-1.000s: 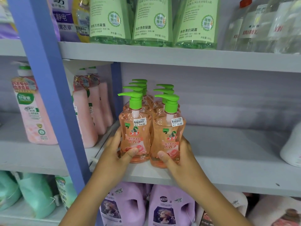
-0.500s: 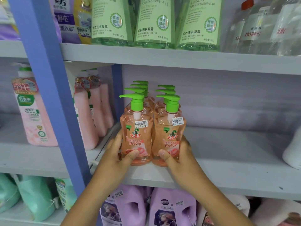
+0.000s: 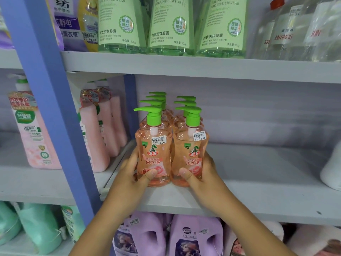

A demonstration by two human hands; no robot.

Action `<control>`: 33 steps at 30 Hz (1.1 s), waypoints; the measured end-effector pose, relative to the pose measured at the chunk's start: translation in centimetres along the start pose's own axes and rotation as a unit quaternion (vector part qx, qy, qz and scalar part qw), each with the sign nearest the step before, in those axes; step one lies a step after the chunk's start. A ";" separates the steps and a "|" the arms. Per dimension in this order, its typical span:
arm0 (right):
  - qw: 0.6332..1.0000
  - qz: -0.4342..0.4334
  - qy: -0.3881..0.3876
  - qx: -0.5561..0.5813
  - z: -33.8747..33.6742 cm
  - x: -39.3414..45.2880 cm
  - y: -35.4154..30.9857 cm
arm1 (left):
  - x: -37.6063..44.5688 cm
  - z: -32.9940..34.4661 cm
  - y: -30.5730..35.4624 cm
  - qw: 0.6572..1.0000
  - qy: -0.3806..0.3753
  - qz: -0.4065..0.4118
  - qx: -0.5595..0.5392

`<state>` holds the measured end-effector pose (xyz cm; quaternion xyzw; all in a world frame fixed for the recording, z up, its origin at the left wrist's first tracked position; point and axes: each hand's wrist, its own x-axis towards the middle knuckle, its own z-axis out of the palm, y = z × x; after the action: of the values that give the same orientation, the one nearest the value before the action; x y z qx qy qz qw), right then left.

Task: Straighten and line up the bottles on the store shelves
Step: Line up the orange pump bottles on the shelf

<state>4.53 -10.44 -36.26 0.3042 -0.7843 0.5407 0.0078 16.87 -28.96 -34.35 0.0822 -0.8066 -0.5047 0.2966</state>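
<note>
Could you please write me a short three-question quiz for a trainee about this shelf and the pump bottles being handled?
1. True or false: each hand grips one front pump bottle.
2. Which way do the green pump spouts point: A) left, B) right, C) toward the camera?
3. Fill in: both front price stickers read ____.

Key: 1. True: left hand on the left front bottle, right hand on the right front bottle. 2. A. 3. 19.00.

Two orange pump bottles with green heads stand upright, side by side: the left front bottle (image 3: 154, 154) in my left hand (image 3: 132, 174), the right front bottle (image 3: 191, 156) in my right hand (image 3: 202, 172). More stand in rows behind them.
</note>
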 end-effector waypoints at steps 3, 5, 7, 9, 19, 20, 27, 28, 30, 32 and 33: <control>1.000 0.003 0.001 -0.004 0.0 0.3 0.1 | 0.4 0.2 -0.1 1.000 -0.001 0.003 0.004; 1.000 0.009 -0.002 -0.007 -0.1 0.4 0.0 | 0.6 0.3 0.0 1.000 0.000 0.001 0.006; 1.000 0.011 -0.010 -0.009 -0.3 0.6 -0.3 | 0.7 0.5 0.2 1.000 0.003 -0.001 0.009; 1.000 0.013 -0.019 -0.017 -0.5 0.8 -0.3 | 0.9 0.6 0.4 1.000 0.006 0.000 0.013; 0.999 0.020 -0.036 -0.027 -1.0 1.9 -0.4 | 2.1 0.8 -0.1 1.000 -0.006 -0.012 0.014; 0.999 0.023 -0.036 -0.031 -1.0 2.1 -0.2 | 2.3 0.8 -0.2 1.000 -0.009 -0.015 0.015; 0.999 0.040 -0.019 -0.031 -0.6 2.8 0.4 | 3.3 1.3 -1.4 0.999 0.007 -0.035 0.028; 0.999 0.040 -0.020 -0.026 -0.6 2.7 0.0 | 3.4 1.3 -1.4 0.999 0.005 -0.038 0.024; 0.999 0.035 -0.015 -0.017 -0.8 2.7 -0.2 | 3.4 1.3 -1.4 0.999 0.004 -0.040 0.014; 0.999 0.042 0.008 0.019 -1.3 2.5 -0.1 | 3.0 1.4 -1.2 0.999 0.016 -0.037 -0.004; 0.997 0.054 0.033 0.037 -1.7 2.3 0.1 | 2.8 1.5 -1.0 0.999 0.030 -0.036 -0.010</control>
<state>2.04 -10.07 -34.87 0.2437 -0.7785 0.5784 -0.0070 13.62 -29.51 -34.59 0.1228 -0.7887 -0.5206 0.3031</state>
